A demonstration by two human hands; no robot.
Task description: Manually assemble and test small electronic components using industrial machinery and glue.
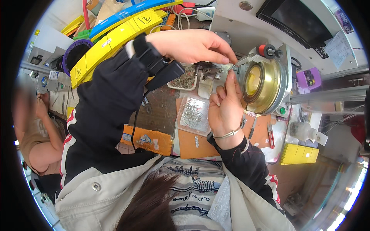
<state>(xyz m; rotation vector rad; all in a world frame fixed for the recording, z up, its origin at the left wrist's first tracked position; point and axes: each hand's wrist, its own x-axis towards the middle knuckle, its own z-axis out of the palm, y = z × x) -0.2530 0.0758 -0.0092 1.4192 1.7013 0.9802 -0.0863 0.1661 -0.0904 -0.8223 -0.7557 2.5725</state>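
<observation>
While pinching tiny piece [231,66], hard to identify, with left hand [192,45] and right hand [227,109], could drop it by loosening or bump gold wheel [264,86] by drifting.

A: Where are the hands?
B: The left hand [199,44] and right hand [227,106] have their fingertips close together beside a small metal fixture [211,71]; what they pinch is too small to tell.
A: What's around them?
B: A gold-coloured wheel [274,90] just to the right, a clear tray [180,122] of small metal pieces [192,112] nearer the body.
A: Anyone else?
B: Another person [46,148], far left
</observation>
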